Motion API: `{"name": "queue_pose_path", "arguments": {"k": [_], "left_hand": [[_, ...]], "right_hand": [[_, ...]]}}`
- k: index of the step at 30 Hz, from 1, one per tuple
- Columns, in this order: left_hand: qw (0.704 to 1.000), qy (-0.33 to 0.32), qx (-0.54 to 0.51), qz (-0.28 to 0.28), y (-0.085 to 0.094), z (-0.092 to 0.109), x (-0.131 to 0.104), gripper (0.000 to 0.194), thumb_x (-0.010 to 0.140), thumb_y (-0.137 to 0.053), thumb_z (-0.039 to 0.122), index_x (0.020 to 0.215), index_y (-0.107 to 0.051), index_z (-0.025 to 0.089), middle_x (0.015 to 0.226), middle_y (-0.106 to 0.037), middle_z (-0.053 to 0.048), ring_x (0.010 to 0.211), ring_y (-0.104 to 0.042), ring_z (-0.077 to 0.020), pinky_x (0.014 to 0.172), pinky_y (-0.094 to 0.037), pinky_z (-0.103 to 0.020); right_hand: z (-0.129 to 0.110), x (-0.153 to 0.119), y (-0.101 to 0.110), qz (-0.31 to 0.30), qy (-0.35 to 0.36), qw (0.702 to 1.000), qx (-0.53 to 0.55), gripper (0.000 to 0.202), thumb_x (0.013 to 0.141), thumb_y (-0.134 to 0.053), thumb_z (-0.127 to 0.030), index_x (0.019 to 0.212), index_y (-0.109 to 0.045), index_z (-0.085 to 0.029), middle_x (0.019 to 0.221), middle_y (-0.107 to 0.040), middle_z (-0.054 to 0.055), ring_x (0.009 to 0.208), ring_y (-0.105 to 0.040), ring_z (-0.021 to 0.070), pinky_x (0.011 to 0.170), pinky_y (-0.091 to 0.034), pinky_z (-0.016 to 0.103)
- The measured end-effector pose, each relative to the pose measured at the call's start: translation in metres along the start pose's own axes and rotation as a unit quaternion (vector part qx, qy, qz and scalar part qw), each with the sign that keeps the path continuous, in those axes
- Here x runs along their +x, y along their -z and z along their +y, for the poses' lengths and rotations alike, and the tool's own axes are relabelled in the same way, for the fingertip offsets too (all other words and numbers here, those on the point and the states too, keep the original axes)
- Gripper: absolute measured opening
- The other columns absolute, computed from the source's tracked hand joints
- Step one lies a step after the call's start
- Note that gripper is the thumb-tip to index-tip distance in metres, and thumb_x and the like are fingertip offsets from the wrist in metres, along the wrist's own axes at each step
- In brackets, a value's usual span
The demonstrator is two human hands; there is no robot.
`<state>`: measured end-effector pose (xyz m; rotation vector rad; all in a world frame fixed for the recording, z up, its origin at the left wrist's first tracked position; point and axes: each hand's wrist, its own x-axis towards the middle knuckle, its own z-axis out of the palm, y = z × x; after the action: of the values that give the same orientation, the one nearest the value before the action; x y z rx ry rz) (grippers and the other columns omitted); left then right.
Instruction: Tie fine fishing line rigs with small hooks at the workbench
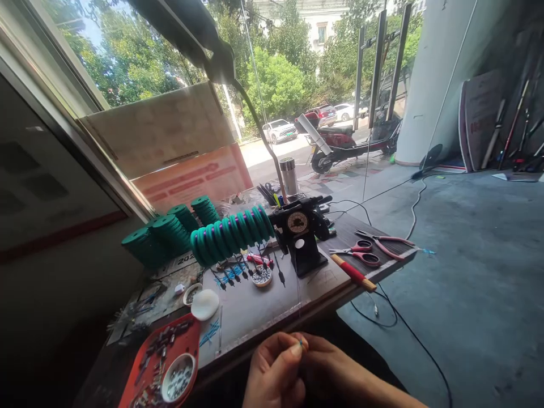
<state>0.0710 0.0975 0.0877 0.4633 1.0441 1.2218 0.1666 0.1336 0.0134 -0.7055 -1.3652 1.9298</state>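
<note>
Below the table's front edge, my left hand (276, 365) and my right hand (323, 357) meet fingertip to fingertip. Between the pinched fingers shows a tiny blue piece (301, 342), too small to name. A thin dark line runs down toward the fingers from the black winding device (312, 252). Green spools (232, 233) sit in a row on that device, with small dark weights (281, 276) hanging beneath them. Behind the weights, a small bowl of silvery beads (262, 276) stands on the table (250, 317).
Scissors (361, 253), pliers (386, 245) and a red-wrapped stick (353, 273) lie at the right. At the left are a red tray (140, 362) with metal parts, a white round lid (204, 305) and stacked green spools (147, 246). Cables (419, 340) trail over the floor.
</note>
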Motion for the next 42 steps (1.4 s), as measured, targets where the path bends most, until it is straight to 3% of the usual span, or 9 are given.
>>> {"name": "queue_pose_path", "arguments": {"k": [8, 15, 18, 21, 25, 28, 30, 37, 42], "left_hand": [[1.0, -0.003, 0.006, 0.003, -0.003, -0.015, 0.005, 0.02, 0.046, -0.084, 0.025, 0.051, -0.068, 0.014, 0.064, -0.063, 0.002, 0.033, -0.026, 0.0052, 0.032, -0.013, -0.01], [0.998, -0.054, -0.014, 0.021, 0.004, -0.039, 0.02, 0.024, 0.043, -0.085, 0.03, 0.049, -0.066, 0.016, 0.059, -0.06, 0.0, 0.053, -0.054, -0.0099, 0.05, -0.042, -0.019], [0.999, -0.037, -0.017, -0.002, 0.003, -0.039, 0.022, 0.023, 0.044, -0.084, 0.028, 0.048, -0.066, 0.015, 0.062, -0.062, 0.0, 0.051, -0.05, -0.0061, 0.048, -0.04, -0.015], [0.998, 0.055, -0.013, -0.028, -0.001, -0.032, 0.023, 0.02, 0.045, -0.083, 0.024, 0.052, -0.066, 0.015, 0.061, -0.058, 0.002, 0.039, -0.034, 0.0001, 0.034, -0.022, -0.011], [0.993, 0.062, 0.081, -0.06, -0.001, -0.024, 0.024, 0.013, 0.055, -0.075, 0.025, 0.054, -0.064, 0.017, 0.046, -0.038, 0.007, 0.038, -0.024, -0.0032, 0.036, -0.014, -0.015], [0.946, -0.17, 0.278, -0.007, 0.002, -0.022, 0.023, 0.012, 0.059, -0.068, 0.021, 0.05, -0.062, 0.017, 0.057, -0.044, 0.003, 0.053, -0.04, -0.0092, 0.049, -0.031, -0.02], [0.882, -0.288, 0.372, 0.025, 0.004, -0.02, 0.019, 0.012, 0.062, -0.064, 0.02, 0.051, -0.061, 0.017, 0.068, -0.049, -0.001, 0.066, -0.047, -0.0142, 0.058, -0.035, -0.022], [0.912, -0.249, 0.325, 0.019, 0.018, -0.005, 0.008, 0.028, 0.07, -0.064, 0.043, 0.06, -0.063, 0.017, 0.069, -0.05, -0.001, 0.067, -0.047, -0.0162, 0.059, -0.037, -0.024], [0.924, -0.25, 0.286, 0.049, 0.029, 0.001, 0.01, 0.03, 0.069, -0.066, 0.044, 0.059, -0.063, 0.016, 0.067, -0.051, -0.001, 0.065, -0.047, -0.015, 0.057, -0.037, -0.023]], "right_hand": [[-0.023, -0.05, 0.035, 0.101, -0.01, 0.985, 0.137, 0.012, 0.066, -0.06, -0.021, 0.077, -0.055, -0.019, 0.071, -0.056, -0.005, 0.042, -0.039, 0.0032, 0.039, -0.026, 0.015], [0.002, -0.027, 0.014, -0.012, -0.07, 0.958, 0.278, 0.037, 0.057, -0.077, -0.041, 0.071, -0.053, -0.017, 0.055, -0.046, -0.006, 0.044, -0.043, 0.0051, 0.05, -0.035, 0.018], [0.002, -0.03, 0.023, 0.034, -0.037, 0.976, 0.213, 0.04, 0.064, -0.071, -0.051, 0.069, -0.048, -0.018, 0.058, -0.047, -0.005, 0.05, -0.046, 0.0081, 0.053, -0.037, 0.02], [-0.007, -0.038, 0.037, 0.11, 0.073, 0.986, -0.104, 0.036, 0.084, -0.05, -0.049, 0.066, -0.045, -0.019, 0.059, -0.05, -0.003, 0.053, -0.046, 0.0099, 0.05, -0.034, 0.02], [-0.01, -0.045, 0.044, 0.126, 0.256, 0.807, -0.517, 0.035, 0.093, -0.033, -0.03, 0.063, -0.047, -0.019, 0.053, -0.055, 0.001, 0.046, -0.046, 0.013, 0.048, -0.029, 0.026], [-0.017, -0.047, 0.038, 0.09, 0.348, 0.66, -0.66, 0.031, 0.088, -0.03, -0.011, 0.065, -0.05, -0.018, 0.048, -0.054, 0.001, 0.039, -0.043, 0.0135, 0.045, -0.024, 0.029], [-0.033, -0.043, 0.032, 0.047, 0.374, 0.61, -0.697, 0.027, 0.082, -0.034, -0.005, 0.066, -0.051, -0.018, 0.046, -0.053, 0.0, 0.037, -0.041, 0.0129, 0.044, -0.022, 0.029], [-0.109, 0.009, 0.02, -0.165, 0.321, 0.667, -0.652, 0.012, 0.083, -0.05, -0.011, 0.08, -0.058, -0.02, 0.073, -0.06, -0.003, 0.055, -0.047, 0.0094, 0.055, -0.029, 0.023], [-0.101, 0.03, 0.015, -0.173, 0.299, 0.713, -0.611, 0.012, 0.078, -0.055, -0.007, 0.072, -0.054, -0.018, 0.061, -0.049, -0.005, 0.053, -0.038, 0.0093, 0.051, -0.025, 0.022]]}}
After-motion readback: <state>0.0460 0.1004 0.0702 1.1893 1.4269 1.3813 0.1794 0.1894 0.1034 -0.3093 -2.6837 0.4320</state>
